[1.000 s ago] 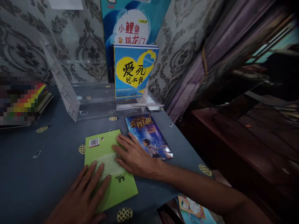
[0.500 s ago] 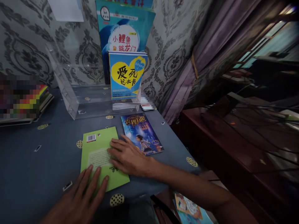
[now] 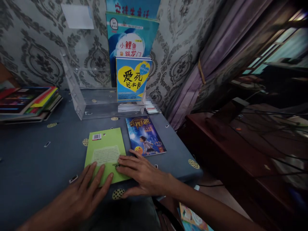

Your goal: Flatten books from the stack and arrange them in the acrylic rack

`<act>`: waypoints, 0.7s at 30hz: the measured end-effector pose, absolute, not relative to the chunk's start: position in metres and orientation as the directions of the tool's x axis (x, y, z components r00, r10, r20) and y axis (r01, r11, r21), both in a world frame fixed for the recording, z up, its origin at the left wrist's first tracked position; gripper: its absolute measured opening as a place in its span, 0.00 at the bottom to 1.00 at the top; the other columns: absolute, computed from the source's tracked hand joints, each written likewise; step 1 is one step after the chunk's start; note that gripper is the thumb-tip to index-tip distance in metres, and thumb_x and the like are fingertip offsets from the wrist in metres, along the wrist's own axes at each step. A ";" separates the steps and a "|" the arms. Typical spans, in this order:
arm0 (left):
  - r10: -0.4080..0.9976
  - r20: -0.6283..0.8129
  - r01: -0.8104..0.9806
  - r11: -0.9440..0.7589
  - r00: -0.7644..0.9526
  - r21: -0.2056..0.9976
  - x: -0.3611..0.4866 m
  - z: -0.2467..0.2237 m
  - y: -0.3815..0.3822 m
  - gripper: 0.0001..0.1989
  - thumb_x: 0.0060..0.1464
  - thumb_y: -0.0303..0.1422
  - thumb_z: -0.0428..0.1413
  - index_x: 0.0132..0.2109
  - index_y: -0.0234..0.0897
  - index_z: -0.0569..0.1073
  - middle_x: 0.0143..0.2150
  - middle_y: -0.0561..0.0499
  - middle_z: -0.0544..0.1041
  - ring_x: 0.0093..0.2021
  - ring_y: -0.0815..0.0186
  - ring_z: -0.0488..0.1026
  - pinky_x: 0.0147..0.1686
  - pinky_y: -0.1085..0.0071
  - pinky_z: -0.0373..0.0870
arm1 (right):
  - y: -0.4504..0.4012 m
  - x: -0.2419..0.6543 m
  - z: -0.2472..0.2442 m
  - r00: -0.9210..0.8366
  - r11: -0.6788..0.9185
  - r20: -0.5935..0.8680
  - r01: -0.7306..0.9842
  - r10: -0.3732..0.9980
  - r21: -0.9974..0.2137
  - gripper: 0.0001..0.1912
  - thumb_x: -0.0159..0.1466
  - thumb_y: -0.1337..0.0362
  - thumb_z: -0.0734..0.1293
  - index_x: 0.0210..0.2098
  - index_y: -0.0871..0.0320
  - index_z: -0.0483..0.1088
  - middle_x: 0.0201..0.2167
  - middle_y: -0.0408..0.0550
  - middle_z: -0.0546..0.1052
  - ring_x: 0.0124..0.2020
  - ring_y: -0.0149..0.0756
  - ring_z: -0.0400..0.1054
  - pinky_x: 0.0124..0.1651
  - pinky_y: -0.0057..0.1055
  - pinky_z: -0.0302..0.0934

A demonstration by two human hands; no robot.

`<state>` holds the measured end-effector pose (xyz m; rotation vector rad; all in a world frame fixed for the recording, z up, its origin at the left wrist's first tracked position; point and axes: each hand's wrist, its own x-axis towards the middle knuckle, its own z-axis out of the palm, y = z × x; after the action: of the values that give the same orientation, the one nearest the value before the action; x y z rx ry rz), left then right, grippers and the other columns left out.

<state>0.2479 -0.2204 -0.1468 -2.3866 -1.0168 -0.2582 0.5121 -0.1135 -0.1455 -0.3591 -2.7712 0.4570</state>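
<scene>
A green book (image 3: 106, 150) lies on the blue tablecloth with a barcode near its top left corner. My left hand (image 3: 84, 189) rests on its lower left part, fingers spread. The fingertips of my right hand (image 3: 144, 175) touch its lower right part, the fingers apart and the thumb out over the cloth. Just right of it lies a dark blue book (image 3: 146, 136) with a cartoon figure on the cover, close to my right fingers. Beyond them, a blue book with a yellow heart (image 3: 132, 80) stands upright in a clear rack (image 3: 77, 99).
Taller teal books (image 3: 132, 32) stand behind the heart book. A stack of books (image 3: 29, 102) lies at the left. On the right are a purple curtain (image 3: 190, 80) and a dark red desk (image 3: 216, 144) with cables. More books (image 3: 192, 216) lie below the table edge.
My right hand has slid down the green book toward its lower edge, and its thumb now shows. My left hand stays on the book. The camera view has shifted slightly.
</scene>
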 end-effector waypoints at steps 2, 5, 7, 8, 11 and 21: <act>0.590 0.409 0.718 -0.580 0.696 -0.384 0.250 -0.144 -0.220 0.33 0.66 0.33 0.46 0.74 0.32 0.49 0.55 0.36 0.78 0.57 0.47 0.74 0.60 0.52 0.64 | -0.113 0.512 -0.148 -0.924 0.920 0.258 0.185 0.283 -0.347 0.31 0.69 0.47 0.64 0.63 0.61 0.64 0.62 0.60 0.72 0.69 0.44 0.58 0.73 0.53 0.43; 0.563 0.410 0.696 -0.601 0.717 -0.392 0.248 -0.139 -0.218 0.31 0.65 0.31 0.48 0.73 0.33 0.53 0.54 0.36 0.78 0.57 0.47 0.74 0.60 0.52 0.65 | -0.112 0.512 -0.152 -0.912 0.920 0.293 0.178 0.288 -0.349 0.26 0.72 0.55 0.62 0.65 0.60 0.62 0.63 0.59 0.71 0.69 0.41 0.58 0.72 0.51 0.47; 0.553 0.401 0.683 -0.617 0.730 -0.392 0.244 -0.132 -0.215 0.30 0.65 0.29 0.48 0.72 0.33 0.57 0.55 0.36 0.77 0.59 0.46 0.73 0.60 0.50 0.66 | -0.109 0.511 -0.153 -0.891 0.919 0.342 0.171 0.297 -0.355 0.24 0.72 0.62 0.61 0.66 0.60 0.61 0.64 0.58 0.71 0.69 0.39 0.58 0.72 0.48 0.50; 0.545 0.407 0.679 -0.621 0.733 -0.391 0.242 -0.128 -0.213 0.29 0.65 0.29 0.48 0.71 0.32 0.58 0.56 0.35 0.77 0.59 0.45 0.72 0.60 0.50 0.67 | -0.107 0.511 -0.153 -0.880 0.918 0.367 0.166 0.303 -0.360 0.25 0.71 0.66 0.62 0.66 0.60 0.60 0.64 0.57 0.71 0.69 0.39 0.59 0.71 0.47 0.52; 0.503 0.405 0.643 -0.646 0.763 -0.410 0.236 -0.107 -0.205 0.28 0.65 0.28 0.49 0.70 0.31 0.60 0.55 0.36 0.78 0.59 0.47 0.72 0.59 0.52 0.69 | -0.096 0.506 -0.151 -0.843 0.910 0.430 0.151 0.323 -0.387 0.29 0.67 0.71 0.63 0.67 0.58 0.59 0.63 0.56 0.71 0.67 0.40 0.61 0.68 0.47 0.57; 0.663 0.632 0.801 -0.589 0.403 0.107 0.218 -0.073 -0.151 0.19 0.66 0.36 0.52 0.62 0.49 0.71 0.40 0.52 0.83 0.38 0.63 0.81 0.41 0.70 0.77 | -0.040 0.479 -0.124 -0.694 0.784 0.536 0.065 0.480 -0.617 0.13 0.71 0.62 0.63 0.51 0.55 0.76 0.46 0.50 0.81 0.49 0.38 0.75 0.53 0.37 0.69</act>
<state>0.2180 -0.1512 -0.0733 -2.4455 -1.2968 -0.9525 0.4791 -0.0397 -0.1240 -0.4020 -2.2540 0.7464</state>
